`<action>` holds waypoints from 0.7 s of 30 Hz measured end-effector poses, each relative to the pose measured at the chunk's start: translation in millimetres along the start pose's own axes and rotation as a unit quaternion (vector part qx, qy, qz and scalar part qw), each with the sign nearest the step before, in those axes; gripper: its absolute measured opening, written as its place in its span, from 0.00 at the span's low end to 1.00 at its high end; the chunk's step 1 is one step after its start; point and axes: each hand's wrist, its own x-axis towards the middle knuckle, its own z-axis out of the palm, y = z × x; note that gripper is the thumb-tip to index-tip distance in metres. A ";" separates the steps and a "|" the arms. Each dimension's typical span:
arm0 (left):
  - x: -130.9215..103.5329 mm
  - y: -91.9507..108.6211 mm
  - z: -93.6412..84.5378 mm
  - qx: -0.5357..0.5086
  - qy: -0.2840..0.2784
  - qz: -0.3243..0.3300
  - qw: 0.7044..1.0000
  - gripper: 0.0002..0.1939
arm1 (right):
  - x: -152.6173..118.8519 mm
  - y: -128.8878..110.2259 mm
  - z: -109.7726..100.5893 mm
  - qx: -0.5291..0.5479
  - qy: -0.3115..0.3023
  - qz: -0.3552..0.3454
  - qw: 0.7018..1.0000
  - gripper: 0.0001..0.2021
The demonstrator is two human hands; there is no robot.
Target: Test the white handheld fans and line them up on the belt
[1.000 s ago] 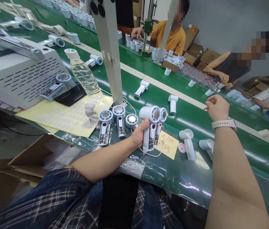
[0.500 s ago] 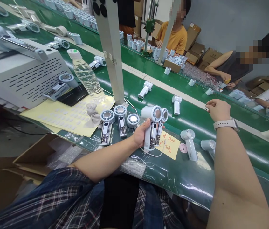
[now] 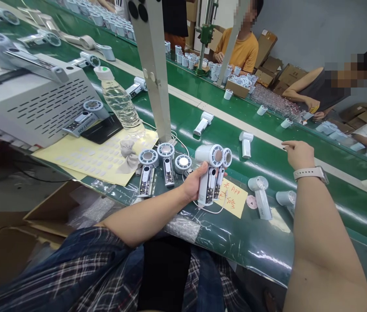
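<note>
Two light blue handheld fans (image 3: 207, 184) are held upright side by side in my left hand (image 3: 194, 182), with circuit parts showing in their handles. My right hand (image 3: 300, 154), with a watch on the wrist, is raised over the green belt, its index finger stretched out to the left; I see nothing in it. Left of my left hand, two opened fans (image 3: 146, 175) (image 3: 167, 167) and a round fan head (image 3: 182, 162) lie on the bench. Closed fans (image 3: 261, 197) (image 3: 286, 199) lie between my hands. A yellow note (image 3: 235, 199) with red writing is behind the held fans.
A water bottle (image 3: 118, 102) stands by a vented white machine (image 3: 50, 99) and a yellow sticker sheet (image 3: 105, 162). A metal post (image 3: 154, 73) rises from the bench. Fans (image 3: 203, 123) (image 3: 246, 144) lie on the belt. Several people work across it.
My right hand's fingers have straightened from a more curled pose. The view has shifted slightly, and my left hand still holds the two fans.
</note>
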 end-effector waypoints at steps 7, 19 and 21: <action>1.1 5.1 4.6 0.022 -0.004 0.013 1.000 0.32 | -50.9 -42.6 -7.6 0.243 0.012 0.018 0.970 0.02; -4.9 11.2 12.8 0.075 -0.081 0.078 0.991 0.37 | -195.5 -130.3 35.8 0.576 -0.076 0.028 0.814 0.07; -5.8 9.3 11.5 0.071 -0.102 0.079 0.989 0.35 | -195.3 -130.3 38.2 0.577 -0.058 0.039 0.814 0.08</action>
